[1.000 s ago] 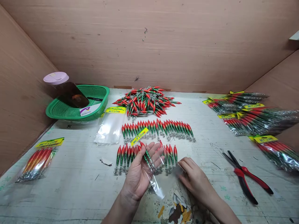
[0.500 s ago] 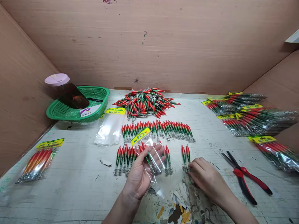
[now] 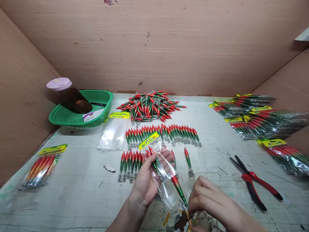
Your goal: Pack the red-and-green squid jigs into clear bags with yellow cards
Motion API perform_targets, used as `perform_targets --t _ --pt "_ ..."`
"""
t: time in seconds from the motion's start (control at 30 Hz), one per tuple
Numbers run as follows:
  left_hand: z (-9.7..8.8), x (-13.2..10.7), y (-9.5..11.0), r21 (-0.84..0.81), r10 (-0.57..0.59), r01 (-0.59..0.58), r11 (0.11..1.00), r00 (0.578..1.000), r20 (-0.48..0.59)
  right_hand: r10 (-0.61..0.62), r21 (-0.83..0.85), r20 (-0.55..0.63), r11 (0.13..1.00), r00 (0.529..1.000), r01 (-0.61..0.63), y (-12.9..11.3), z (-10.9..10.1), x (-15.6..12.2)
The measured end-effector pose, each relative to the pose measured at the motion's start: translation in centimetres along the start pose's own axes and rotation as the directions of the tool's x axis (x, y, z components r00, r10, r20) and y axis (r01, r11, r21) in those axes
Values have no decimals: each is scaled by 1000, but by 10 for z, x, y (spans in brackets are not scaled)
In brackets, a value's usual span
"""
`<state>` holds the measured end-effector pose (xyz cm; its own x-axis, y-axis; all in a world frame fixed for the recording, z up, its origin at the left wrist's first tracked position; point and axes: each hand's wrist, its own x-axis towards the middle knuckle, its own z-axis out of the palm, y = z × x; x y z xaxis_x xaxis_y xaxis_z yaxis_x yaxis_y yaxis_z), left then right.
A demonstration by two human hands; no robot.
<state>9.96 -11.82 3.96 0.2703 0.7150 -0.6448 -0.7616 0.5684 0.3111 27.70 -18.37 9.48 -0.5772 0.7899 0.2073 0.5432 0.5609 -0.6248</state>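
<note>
My left hand is closed on a clear plastic bag with a yellow printed header, its thumb pressing over the front. At least two red-and-green squid jigs lie inside the bag. My right hand, slightly blurred, pinches another squid jig by its hook end, with the red tip pointing up-left at the bag's lower opening. A single loose jig lies just above that hand. Behind the left hand is a short row of jigs, partly hidden, and beyond it a longer row.
A heap of jigs lies at the back. Empty header bags sit beside a green basket holding a lidded bottle. Filled packs lie right, one more pack left. Red-and-black pliers rest at right.
My right hand has picked up one of the two jigs on the right and brought it down and left to the bag's opening. The left hand and bag have shifted slightly right.
</note>
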Motion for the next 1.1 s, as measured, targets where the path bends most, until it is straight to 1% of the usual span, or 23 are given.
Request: perform_targets --t 0.07,0.13,0.23,0.33,0.43,0.53,0.6,0.67,0.7,0.73,0.77,0.83,0.87,0.9,0.93,0.97,1.03,1.1 --pt "1 -2 -1 -3 -23 23 1000 1000 11 -37 -134 -46 991 998 30 6 7 7" --pt "2 -3 -3 -23 -33 33 999 999 21 -90 -249 -150 967 985 51 12 14 12" --pt "2 -4 -4 -52 -32 34 998 998 56 -143 -400 -266 916 953 26 17 24 15" --pt "0 -4 -5 -57 -40 45 997 996 76 -179 -482 -352 876 919 -14 18 31 13" --pt "-1 -3 -7 -43 -55 59 997 995 84 -222 -543 -394 839 892 -31 18 37 12" --pt "-1 -3 -9 -10 -55 56 998 995 82 -219 -560 -426 826 878 -66 18 41 12" --pt "-1 -3 -9 6 -52 51 999 997 65 -209 -508 -477 858 854 -74 20 39 11" --pt "-3 -4 -7 19 -37 36 999 999 36 -152 -420 -556 900 817 -119 28 31 7" --pt "-4 -4 -5 23 -26 26 999 999 19 -96 -379 -577 911 811 -162 34 27 3" --pt "-5 -4 -3 25 -14 14 1000 1000 3 -27 -346 -565 915 824 -207 42 23 -3" --pt "-5 -3 0 25 -3 4 1000 1000 -8 51 -320 -515 915 856 -247 52 21 -8" --pt "-6 -2 3 20 5 -4 1000 1000 -24 178 -283 -324 919 929 -274 73 23 -21" --pt "-6 -2 5 17 4 -3 1000 1000 -29 214 -264 -228 925 950 -272 84 27 -26" --pt "-5 -1 5 14 1 -1 1000 999 -34 230 -249 -167 931 959 -267 93 33 -30" --pt "-4 0 5 11 0 1 1000 999 -37 231 -244 -145 934 962 -261 100 41 -33" --pt "-4 0 5 9 -2 3 1000 999 -40 226 -251 -155 933 962 -260 106 48 -35" --pt "-3 1 3 9 -1 2 1000 999 -43 201 -278 -209 926 957 -255 110 57 -37" --pt "-4 1 2 12 1 -1 1000 999 -47 190 -255 -252 933 949 -254 105 52 -38"
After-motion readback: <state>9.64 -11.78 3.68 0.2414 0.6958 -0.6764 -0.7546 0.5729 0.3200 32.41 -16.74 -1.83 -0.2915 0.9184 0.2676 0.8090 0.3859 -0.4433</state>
